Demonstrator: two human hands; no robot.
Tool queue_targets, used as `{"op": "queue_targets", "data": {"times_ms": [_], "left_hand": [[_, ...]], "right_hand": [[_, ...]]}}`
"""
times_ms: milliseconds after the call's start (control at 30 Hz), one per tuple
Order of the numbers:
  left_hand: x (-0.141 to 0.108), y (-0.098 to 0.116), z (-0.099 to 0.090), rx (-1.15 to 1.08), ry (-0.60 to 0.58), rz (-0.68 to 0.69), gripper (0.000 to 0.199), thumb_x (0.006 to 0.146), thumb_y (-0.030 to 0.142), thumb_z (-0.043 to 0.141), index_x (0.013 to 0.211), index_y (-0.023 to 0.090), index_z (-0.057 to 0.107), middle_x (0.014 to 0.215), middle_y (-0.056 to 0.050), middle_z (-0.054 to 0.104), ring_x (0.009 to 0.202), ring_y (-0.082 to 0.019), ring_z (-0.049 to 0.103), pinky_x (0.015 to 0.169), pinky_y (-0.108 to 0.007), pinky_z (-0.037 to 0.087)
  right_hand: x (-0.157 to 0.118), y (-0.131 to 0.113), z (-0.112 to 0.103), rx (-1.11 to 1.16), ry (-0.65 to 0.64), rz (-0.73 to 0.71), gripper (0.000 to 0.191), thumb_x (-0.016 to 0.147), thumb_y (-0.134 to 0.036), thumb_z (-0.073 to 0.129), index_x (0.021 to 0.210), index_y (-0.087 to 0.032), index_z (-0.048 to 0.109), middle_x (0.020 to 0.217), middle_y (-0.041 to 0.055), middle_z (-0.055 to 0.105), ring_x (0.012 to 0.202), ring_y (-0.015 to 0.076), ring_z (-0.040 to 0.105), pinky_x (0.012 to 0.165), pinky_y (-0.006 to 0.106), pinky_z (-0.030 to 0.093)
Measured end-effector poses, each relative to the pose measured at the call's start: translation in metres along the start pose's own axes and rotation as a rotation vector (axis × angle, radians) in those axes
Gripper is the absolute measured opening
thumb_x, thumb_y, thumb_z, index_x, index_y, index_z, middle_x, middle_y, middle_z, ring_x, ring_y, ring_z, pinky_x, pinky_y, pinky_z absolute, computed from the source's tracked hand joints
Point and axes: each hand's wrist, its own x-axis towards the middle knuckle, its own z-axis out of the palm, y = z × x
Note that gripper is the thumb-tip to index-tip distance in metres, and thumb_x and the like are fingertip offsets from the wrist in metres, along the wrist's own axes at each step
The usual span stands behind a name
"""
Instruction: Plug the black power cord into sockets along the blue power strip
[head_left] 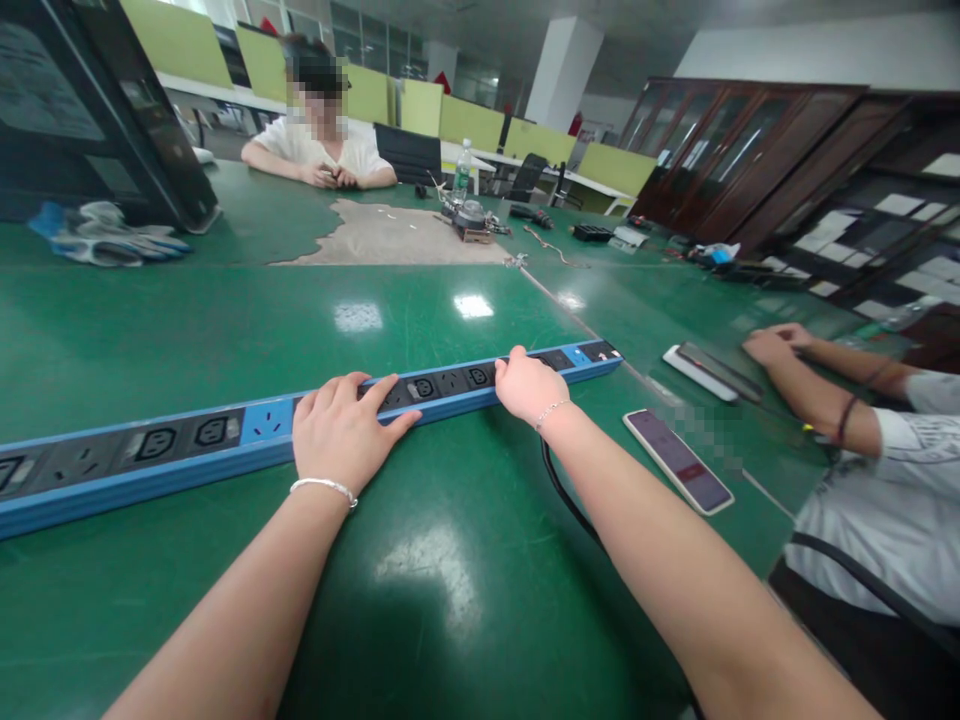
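Observation:
A long blue power strip (448, 393) with black sockets lies slantwise across the green table, running out of view at the left. My left hand (343, 428) grips its middle from above, fingers over the far side and thumb stretched along the near edge. Farther right, my right hand (531, 388) is closed in a pinch over the sockets. A black cord (568, 500) runs from beneath this hand and passes behind the forearm; its end is hidden in the fingers.
A phone (679, 462) lies right of my hands. Beyond it, a person at the right rests both hands near a white bar (701, 373). Gloves (112, 238) and a black case (105, 110) are at far left. Another person sits across the table, with a bottle (462, 170) and small parts nearby.

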Motion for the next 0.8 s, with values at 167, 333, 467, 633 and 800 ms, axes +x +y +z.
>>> {"op": "queue_targets", "data": {"times_ms": [167, 333, 467, 633, 800], "left_hand": [[-0.001, -0.001, 0.001, 0.007, 0.019, 0.01, 0.05, 0.082, 0.058, 0.044, 0.119, 0.029, 0.058, 0.117, -0.009, 0.057, 0.109, -0.029, 0.049, 0.089, -0.041, 0.032], [-0.001, -0.001, 0.002, 0.008, 0.027, 0.012, 0.05, 0.081, 0.058, 0.045, 0.119, 0.028, 0.058, 0.117, -0.009, 0.058, 0.109, -0.029, 0.048, 0.09, -0.041, 0.031], [-0.001, -0.001, 0.001, -0.005, 0.026, 0.006, 0.05, 0.081, 0.058, 0.046, 0.119, 0.029, 0.058, 0.118, -0.009, 0.057, 0.109, -0.029, 0.048, 0.09, -0.041, 0.031], [-0.002, -0.001, 0.001, 0.0, 0.025, 0.013, 0.05, 0.082, 0.058, 0.043, 0.119, 0.028, 0.058, 0.117, -0.009, 0.058, 0.109, -0.029, 0.048, 0.09, -0.041, 0.031], [-0.002, -0.002, 0.003, 0.001, 0.029, 0.013, 0.051, 0.081, 0.059, 0.043, 0.12, 0.028, 0.058, 0.117, -0.009, 0.057, 0.109, -0.029, 0.048, 0.09, -0.042, 0.031]], "right_hand": [[-0.002, 0.0, 0.001, -0.001, -0.007, 0.003, 0.035, 0.092, -0.038, 0.027, 0.106, -0.013, 0.047, 0.096, 0.0198, 0.065, 0.09, 0.0285, 0.064, 0.076, 0.038, 0.047], [-0.001, 0.004, -0.019, 0.018, 0.016, 0.021, 0.038, 0.093, -0.04, 0.026, 0.104, -0.013, 0.05, 0.099, 0.0198, 0.065, 0.092, 0.0281, 0.063, 0.079, 0.037, 0.045], [0.0, 0.018, -0.051, 0.039, 0.156, 0.018, 0.043, 0.093, -0.042, 0.023, 0.103, -0.013, 0.054, 0.097, 0.019, 0.066, 0.093, 0.0284, 0.062, 0.079, 0.035, 0.044], [0.002, 0.047, -0.069, 0.024, 0.185, 0.078, 0.042, 0.09, -0.044, 0.03, 0.096, -0.015, 0.059, 0.098, 0.0174, 0.067, 0.094, 0.0273, 0.062, 0.077, 0.031, 0.043], [0.014, 0.072, -0.06, 0.03, 0.153, 0.119, 0.043, 0.091, -0.044, 0.029, 0.095, -0.014, 0.06, 0.101, 0.018, 0.066, 0.097, 0.0273, 0.061, 0.075, 0.03, 0.042]]}}
